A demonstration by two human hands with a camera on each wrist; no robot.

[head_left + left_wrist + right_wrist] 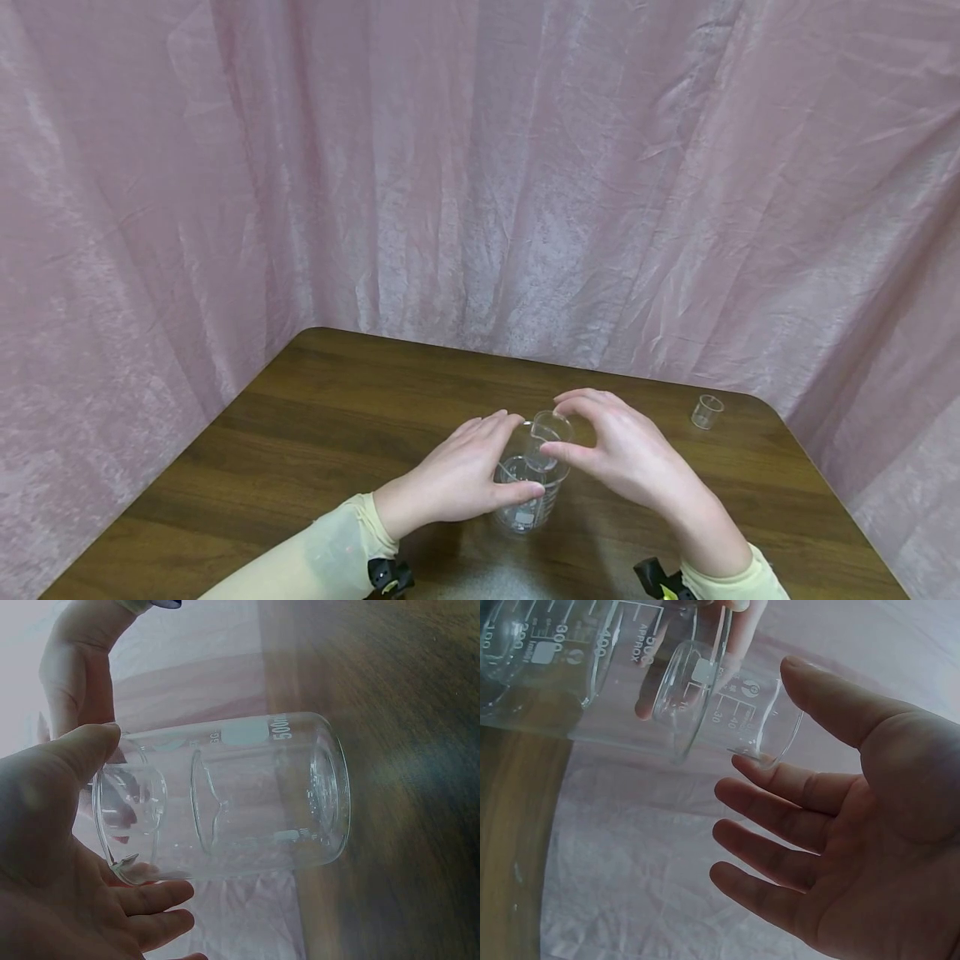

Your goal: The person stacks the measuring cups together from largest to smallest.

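Note:
My left hand point(465, 479) grips a large clear glass beaker point(255, 735) near its rim, thumb on the near side and fingers on the far side. White print on its wall includes a 500 mark. Inside it stands a smaller beaker, its spouted rim point(197, 780) showing through the glass. With thumb and index finger my right hand point(626, 454) pinches a small beaker point(739, 709) by its upper edge. That small beaker's bottom reaches just inside the large beaker's mouth; the other right fingers are spread away from it.
Another small glass beaker point(707, 412) stands near the far right corner of the brown wooden table point(360, 392). Pink curtains point(480, 183) hang behind the table and along its sides. Both wrists wear black camera mounts.

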